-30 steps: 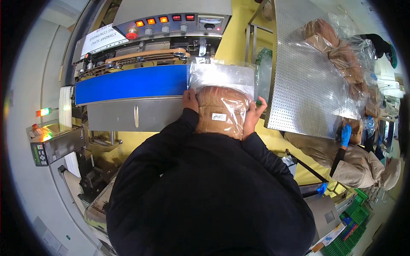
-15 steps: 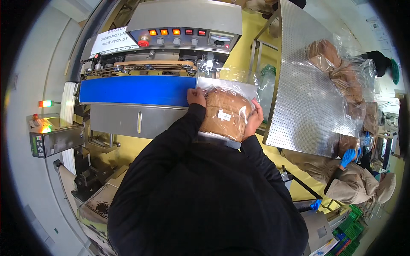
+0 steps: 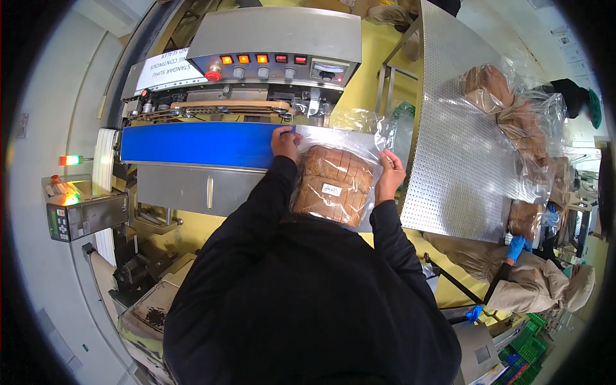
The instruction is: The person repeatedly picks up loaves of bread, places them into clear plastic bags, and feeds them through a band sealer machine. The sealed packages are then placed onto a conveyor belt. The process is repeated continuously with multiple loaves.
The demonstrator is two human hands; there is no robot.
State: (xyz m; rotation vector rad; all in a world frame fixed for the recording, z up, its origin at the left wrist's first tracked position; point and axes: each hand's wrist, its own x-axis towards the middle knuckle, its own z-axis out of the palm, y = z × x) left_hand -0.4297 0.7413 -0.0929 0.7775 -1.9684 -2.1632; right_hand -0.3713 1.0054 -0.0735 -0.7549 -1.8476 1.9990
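Observation:
A sliced brown loaf (image 3: 333,202) lies in a clear plastic bag (image 3: 350,149) in front of me, with a small white label on it. The bag's loose end points away from me, toward the band sealer (image 3: 276,40). My left hand (image 3: 286,144) is closed on the left edge of that loose end, beside the end of the blue conveyor belt (image 3: 199,144). On the opposite edge, my right hand (image 3: 389,176) pinches the film between thumb and fingers. The plastic is spread between both hands. The loaf's near end meets my dark clothing.
A dimpled metal table (image 3: 449,173) stands at the right, carrying several bagged loaves (image 3: 491,90). Beyond its near corner a co-worker's blue-gloved hand (image 3: 516,248) touches a loaf. A small control box (image 3: 90,215) is at the left. Green crates (image 3: 529,341) sit at the lower right.
My left hand has shifted slightly left, and my right hand has moved outward from the loaf's side to the bag's edge. The loaf has come a little nearer me, and the film is spread wider.

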